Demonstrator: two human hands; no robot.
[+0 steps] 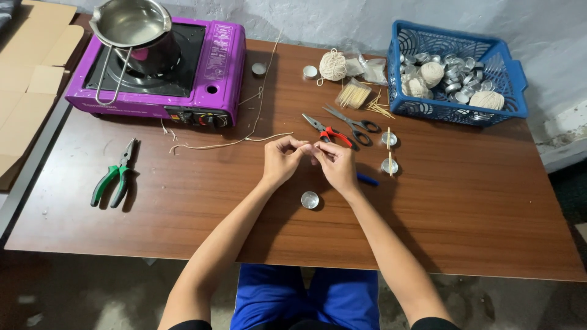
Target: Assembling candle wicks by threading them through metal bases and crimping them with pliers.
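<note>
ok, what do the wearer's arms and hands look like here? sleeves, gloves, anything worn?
Both hands are bare: no gloves, rings, watch or bands visible on the left hand or the right hand. Forearms are uncovered up to the bottom edge of the frame, where a dark short sleeve shows on each arm. Blue trousers show below the table edge.

The desk (465, 201) is brown wood-grain laminate, smooth with a dull sheen. The stove (211, 58) has a glossy purple painted metal shell; the pot (131, 24) on it is bright polished steel. The basket (455, 76) is blue plastic lattice, holding shiny metal cups (455, 67) and balls of rough, matt, off-white twine (487, 99). A like cup (310, 200) lies on the desk. The pliers (116, 174) have green rubbery handles on dull grey steel. Cardboard (27, 67) is matt tan. The wall (342, 18) is rough whitewashed plaster.
</note>
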